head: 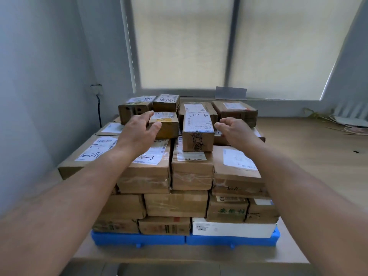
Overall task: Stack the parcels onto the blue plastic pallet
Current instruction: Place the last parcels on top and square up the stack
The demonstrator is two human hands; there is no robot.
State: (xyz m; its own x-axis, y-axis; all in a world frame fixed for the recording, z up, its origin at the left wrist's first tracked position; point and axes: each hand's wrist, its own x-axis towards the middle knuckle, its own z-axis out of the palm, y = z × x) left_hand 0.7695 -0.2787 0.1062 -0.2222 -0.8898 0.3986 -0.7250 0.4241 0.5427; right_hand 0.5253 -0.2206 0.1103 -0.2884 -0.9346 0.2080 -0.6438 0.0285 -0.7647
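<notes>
Hands open, gripping nothing: left hand (139,133) spread wide at small parcel (168,126), right hand (236,130) relaxed beside labelled parcel (198,134).

The parcels (191,172) are made of brown cardboard, matt and slightly creased at the edges. Several are bound with clear tape (143,182), which is glossy and wrinkled. White paper labels (197,121) are stuck on the tops, smooth, with a faint sheen. 1 box (233,229) in the lowest layer is faced in smooth white card. The pallet (139,239) is moulded from blue plastic with a dull satin finish. The table (308,148) is faced with a pale wood-grain surface, smooth and matt. The blinds (179,46) look like cream cloth, matt and even. The wall (39,76) is painted matt grey.
</notes>
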